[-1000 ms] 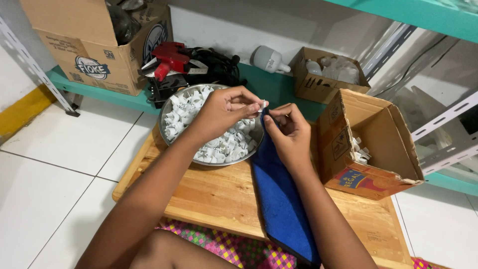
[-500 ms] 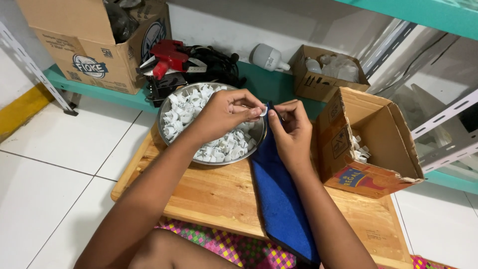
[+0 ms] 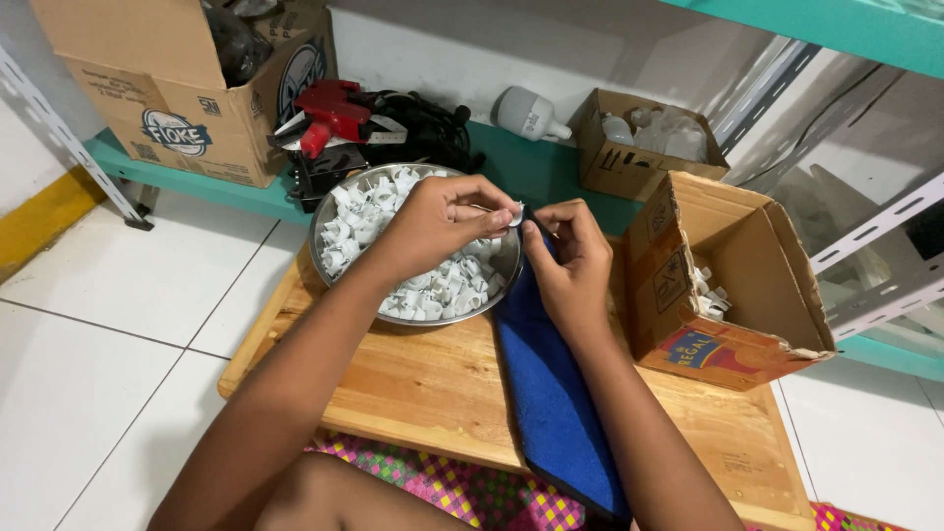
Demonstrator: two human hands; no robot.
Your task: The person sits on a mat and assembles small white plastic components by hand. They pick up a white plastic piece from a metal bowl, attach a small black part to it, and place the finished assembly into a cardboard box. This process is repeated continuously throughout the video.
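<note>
My left hand (image 3: 438,221) & right hand (image 3: 565,261) meet just over the bowl (image 3: 324,211) rim, fingers of both pinched on one small white clip (image 3: 515,214), so any drop lands w/ the other clips. Blue cloth (image 3: 551,393) runs from bowl's right edge down the worktop (image 3: 413,379). Open carton (image 3: 723,285), right of bowl, tilts toward me for easy reach.

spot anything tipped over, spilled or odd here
The open box lies tipped on its side on the board, with white clips loose at its mouth. Nothing looks spilled from the bowl.
</note>
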